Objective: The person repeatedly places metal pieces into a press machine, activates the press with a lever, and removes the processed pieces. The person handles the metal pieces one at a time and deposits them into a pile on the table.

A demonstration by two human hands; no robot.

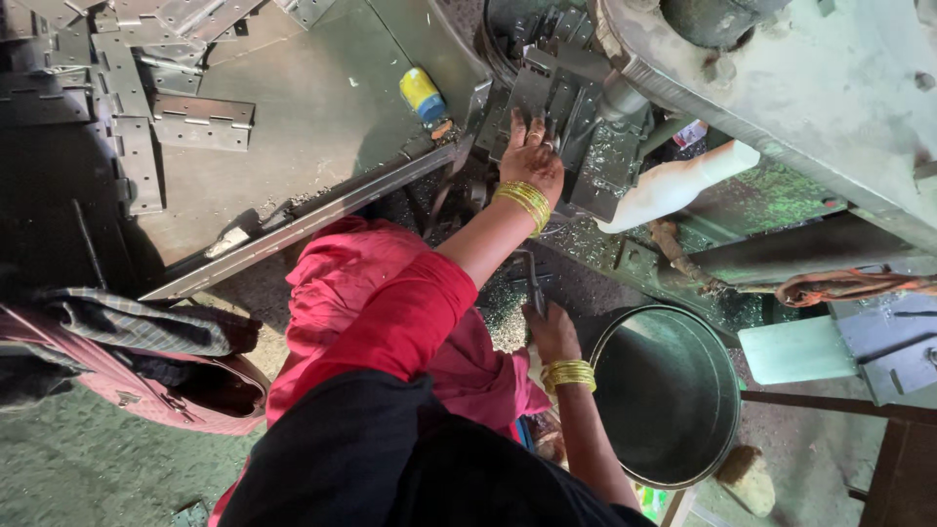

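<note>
Head view, left hand (530, 156) flat on metal plates (547, 93), right hand (552, 332) gripping lever (534, 283)

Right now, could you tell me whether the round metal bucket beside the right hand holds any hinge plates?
No, the round metal bucket shows only its bare inside, while the hinge plates lie on the steel table.

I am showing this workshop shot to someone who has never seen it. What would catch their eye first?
Probably the bright pink sleeve at centre, leading up to the left hand with gold bangles pressed on metal parts in the machine. Below it, the right hand grips a dark lever beside a round metal bucket. Flat grey hinges lie on the table at upper left.
</note>
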